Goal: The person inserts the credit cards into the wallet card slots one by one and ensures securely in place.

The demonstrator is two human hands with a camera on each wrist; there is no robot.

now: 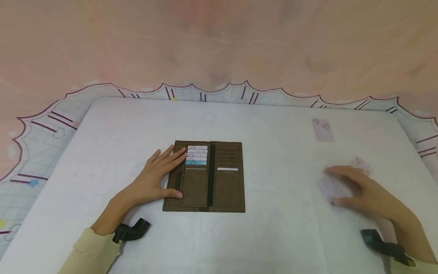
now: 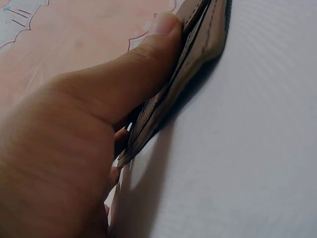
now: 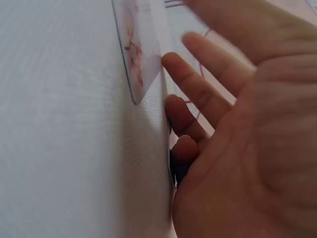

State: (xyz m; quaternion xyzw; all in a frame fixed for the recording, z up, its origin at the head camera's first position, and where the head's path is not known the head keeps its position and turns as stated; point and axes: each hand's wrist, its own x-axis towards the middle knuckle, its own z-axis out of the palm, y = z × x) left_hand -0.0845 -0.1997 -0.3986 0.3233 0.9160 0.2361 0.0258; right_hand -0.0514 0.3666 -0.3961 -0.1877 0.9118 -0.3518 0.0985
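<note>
Pressing flat, the left hand (image 1: 155, 179) rests open-fingered on the wallet (image 1: 205, 177). Right of the wallet, the right hand (image 1: 362, 192) lies relaxed over pale cards (image 1: 330, 186).

A smooth white rectangular tabletop (image 1: 280, 125) is being framed on its left, far and right sides by a pale blue gridded cloth with a scalloped dark purple border (image 1: 44, 133). A mottled pinkish surface (image 1: 219, 38) is being shown beyond that border, filling the upper part of the head view. A pale pink patterned card (image 1: 322, 130) is being borne flat on the tabletop's far right part, near the cloth
</note>
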